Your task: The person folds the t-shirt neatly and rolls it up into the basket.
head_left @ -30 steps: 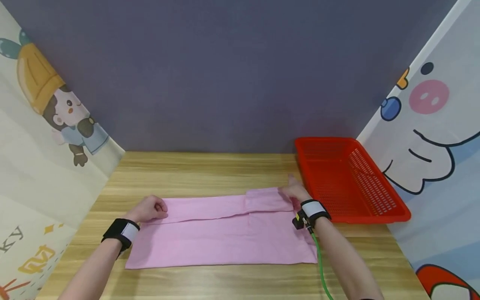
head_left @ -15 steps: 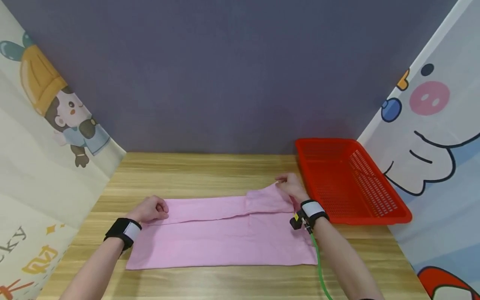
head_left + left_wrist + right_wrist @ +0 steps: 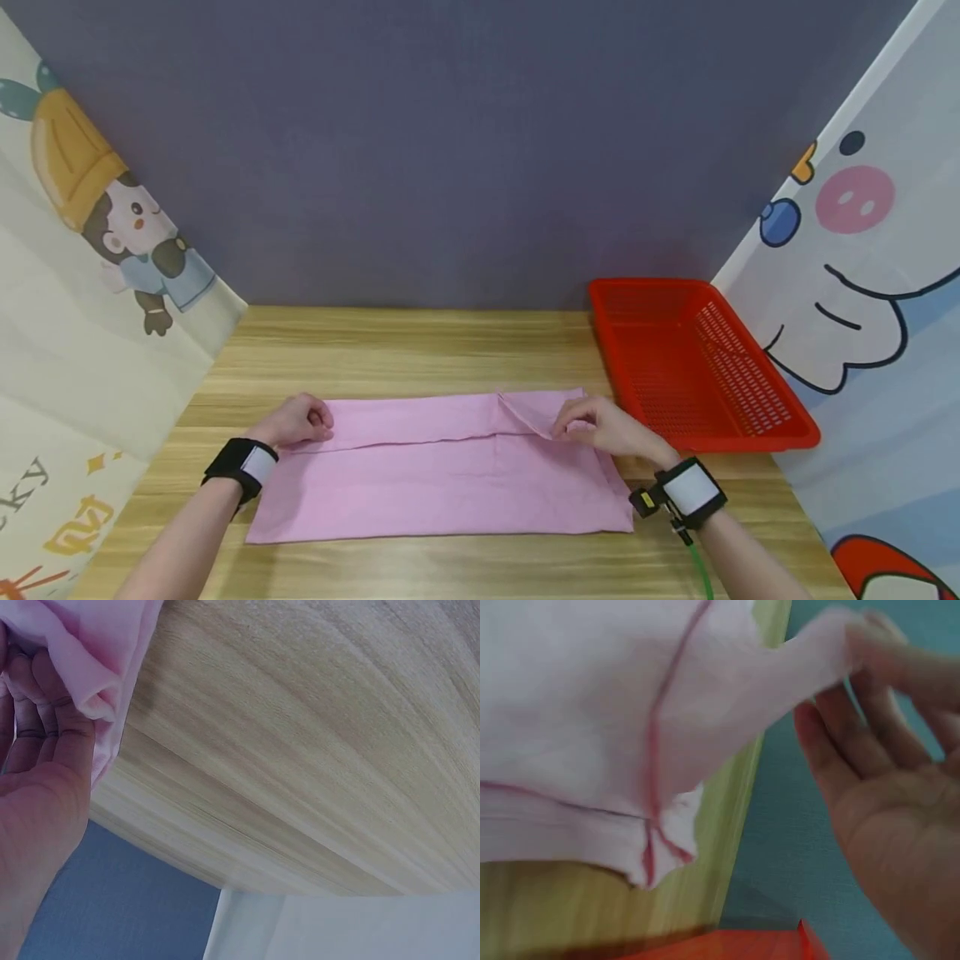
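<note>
A long piece of seamed pink cloth (image 3: 427,492) lies on the table, its far side folded toward me in a strip. At the strip's left end my left hand (image 3: 294,419) holds the fold; the left wrist view shows its fingers (image 3: 64,724) curled under the pink edge. My right hand (image 3: 607,423) pinches a corner of the strip's right end between thumb and fingertips. That lifted corner (image 3: 787,682) is pulled taut in the right wrist view, with darker seam lines running across the fabric beside it. The other fingers of that hand are spread apart.
A red plastic basket (image 3: 738,443) with perforated sides stands at the back right, close to my right hand. The wood-grain table (image 3: 420,350) meets a dark wall behind, and printed curtains (image 3: 862,275) flank it on both sides.
My right hand has moved from the strip's far right corner toward me, drawing the cloth flap over and down. The left hand has stayed at the left end.
</note>
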Tool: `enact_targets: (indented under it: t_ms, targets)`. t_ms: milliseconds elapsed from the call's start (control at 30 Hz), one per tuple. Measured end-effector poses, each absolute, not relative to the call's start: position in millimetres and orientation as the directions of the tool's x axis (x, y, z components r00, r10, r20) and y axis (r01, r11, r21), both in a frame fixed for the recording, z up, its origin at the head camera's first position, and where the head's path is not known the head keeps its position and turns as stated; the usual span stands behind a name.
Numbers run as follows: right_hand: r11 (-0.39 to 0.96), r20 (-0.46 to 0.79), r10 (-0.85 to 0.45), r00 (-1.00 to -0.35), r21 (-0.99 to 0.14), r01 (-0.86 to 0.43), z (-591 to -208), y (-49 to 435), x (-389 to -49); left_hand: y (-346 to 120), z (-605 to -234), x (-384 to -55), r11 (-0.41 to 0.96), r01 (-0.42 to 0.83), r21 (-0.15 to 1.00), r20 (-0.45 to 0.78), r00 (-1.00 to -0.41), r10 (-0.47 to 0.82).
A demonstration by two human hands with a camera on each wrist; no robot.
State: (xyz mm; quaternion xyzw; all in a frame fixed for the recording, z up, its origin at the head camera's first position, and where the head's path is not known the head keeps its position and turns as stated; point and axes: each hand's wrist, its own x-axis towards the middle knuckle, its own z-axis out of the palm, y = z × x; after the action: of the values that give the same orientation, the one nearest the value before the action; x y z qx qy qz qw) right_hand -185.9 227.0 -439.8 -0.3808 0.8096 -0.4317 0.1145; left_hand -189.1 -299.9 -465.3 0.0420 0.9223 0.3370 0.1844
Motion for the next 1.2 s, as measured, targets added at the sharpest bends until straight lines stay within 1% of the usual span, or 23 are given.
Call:
enact_targets:
  t_ms: [67,167,233,433,500,533,633,667,733,800,900,967,1067,1133,1200]
  targets:
    - [0.276,0.144,-0.772,-0.62,-0.802,-0.53,-444,233,-175,-300,-466,-189,0.767,-0.058,0.638,-0.32,-0.927,0.196]
    - [0.247,0.115,-0.814,-0.57,-0.818,-0.519,-451,241,-161,-299,-465,-189,0.763,-0.068,0.642,-0.326,-0.926,0.192]
    - [0.265,0.094,-0.819,-0.566,-0.813,-0.518,-456,246,-154,-299,-463,-189,0.761,-0.079,0.644,-0.334,-0.924,0.187]
    - [0.335,0.053,-0.806,-0.589,-0.779,-0.53,-468,255,-145,-297,-460,-189,0.765,-0.086,0.638,-0.341,-0.923,0.181]
    - [0.349,0.077,-0.784,-0.616,-0.765,-0.541,-471,256,-145,-297,-460,-189,0.77,-0.073,0.634,-0.333,-0.924,0.187]
    - [0.372,0.092,-0.758,-0.646,-0.752,-0.544,-471,255,-146,-297,-460,-188,0.772,-0.061,0.633,-0.326,-0.925,0.194]
    - [0.502,0.149,-0.608,-0.78,-0.688,-0.524,-470,248,-149,-298,-462,-186,0.78,0.015,0.625,-0.267,-0.935,0.232]
    - [0.559,0.158,-0.537,-0.829,-0.669,-0.49,-469,244,-150,-298,-463,-185,0.782,0.054,0.621,-0.233,-0.94,0.249]
    - [0.663,0.164,-0.395,-0.904,-0.629,-0.405,-468,234,-155,-300,-465,-184,0.79,0.123,0.6,-0.146,-0.955,0.26]
    - [0.733,0.141,-0.288,-0.947,-0.604,-0.313,-467,223,-160,-303,-465,-184,0.81,0.17,0.562,-0.038,-0.972,0.231]
    - [0.788,0.09,-0.192,-0.977,-0.579,-0.208,-468,209,-173,-312,-463,-185,0.838,0.116,0.533,0.069,-0.993,0.093]
    - [0.82,0.046,-0.14,-0.989,-0.555,-0.142,-472,204,-182,-320,-462,-185,0.846,0.048,0.531,0.073,-0.997,0.011]
    - [0.861,-0.007,-0.077,-0.997,-0.505,-0.063,-479,201,-196,-333,-461,-184,0.836,-0.051,0.546,-0.019,-0.999,-0.049]
    - [0.88,-0.049,-0.048,-0.998,-0.474,-0.019,-483,201,-204,-339,-463,-183,0.826,-0.097,0.555,-0.088,-0.994,-0.057]
    - [0.882,-0.087,-0.033,-0.996,-0.47,0.012,-485,202,-211,-344,-464,-184,0.818,-0.122,0.562,-0.13,-0.99,-0.058]
